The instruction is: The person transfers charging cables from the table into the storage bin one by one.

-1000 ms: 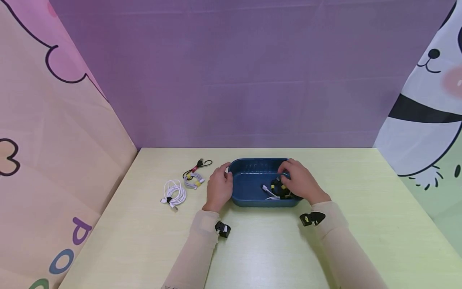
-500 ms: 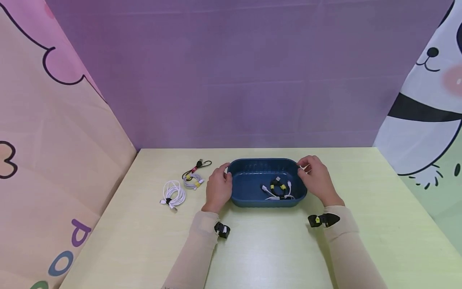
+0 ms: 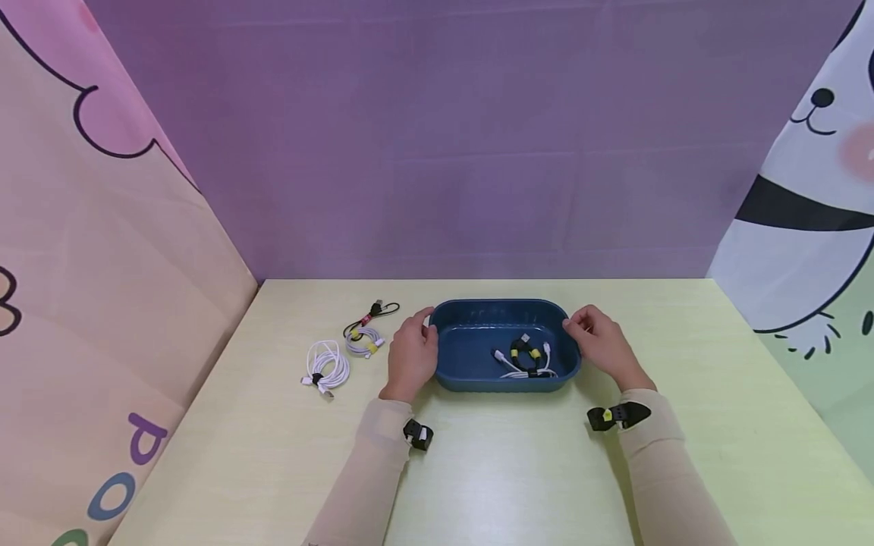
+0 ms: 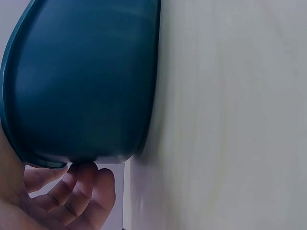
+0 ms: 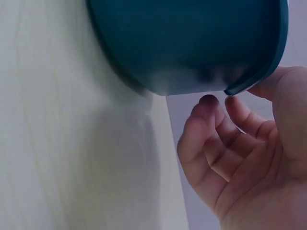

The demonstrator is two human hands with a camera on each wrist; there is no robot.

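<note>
A dark blue plastic basket [image 3: 505, 387] stands on the table in the head view, between both hands. My left hand [image 3: 413, 356] holds its left end; in the left wrist view the fingers [image 4: 103, 187] curl against the end wall under the rim. At the right end my right hand [image 3: 604, 345] pinches the rim, thumb over it and index fingertip [image 5: 232, 105] just below the lip. Inside, toward the front right, lie a small coiled black cable [image 3: 515, 356] with yellow ties and a white cable [image 3: 548, 355] with a black tie.
Left of the basket lie a coiled white cable [image 3: 334, 364] with a black tie, a pale coiled cable [image 3: 358, 349] with yellow ties and a black cable [image 3: 389, 309] with a red tie. A purple cloth wall [image 3: 478, 152] rises behind the table [image 3: 492, 470].
My right hand has let go of the black cable inside the basket and moved right, onto the basket's right rim. The left hand has stayed at the left end.
</note>
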